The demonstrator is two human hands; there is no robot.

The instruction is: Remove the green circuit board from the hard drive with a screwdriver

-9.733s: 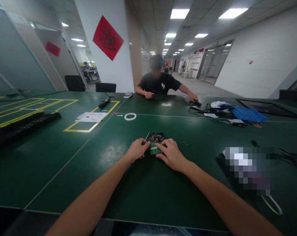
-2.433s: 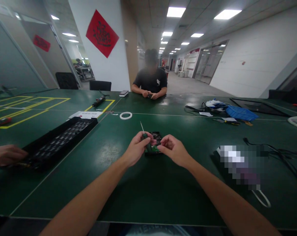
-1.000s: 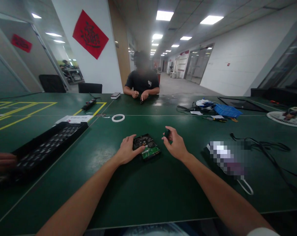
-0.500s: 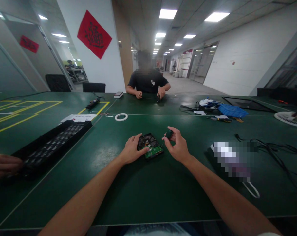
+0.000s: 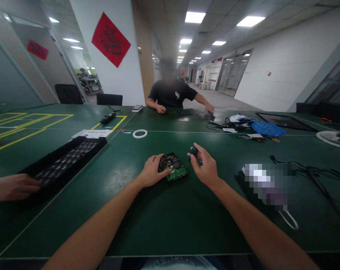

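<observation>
My left hand (image 5: pixel 153 171) grips a hard drive (image 5: pixel 176 173) on the green table, its thumb over the green circuit board and its fingers along the far left edge. The drive's underside, with the circuit board, faces up. In my right hand (image 5: pixel 206 165) is a screwdriver (image 5: pixel 193 152), pinched by its short dark green handle. Its thin shaft points down toward the drive's right edge. Whether the tip touches the drive is too small to make out.
At left, another person's hand (image 5: pixel 15 186) reaches into a long black tray (image 5: pixel 98 145) of small parts. A white tape ring (image 5: pixel 140 134) lies ahead. To the right are a blurred white object (image 5: pixel 259 180), black cables (image 5: pixel 313 170) and a blue basket (image 5: pixel 268 128). A person (image 5: pixel 171 93) sits opposite.
My hands stay at the drive, with the screwdriver handle tilted slightly differently. The person opposite has stretched an arm toward the right. The other hand at left has moved further into the black tray.
</observation>
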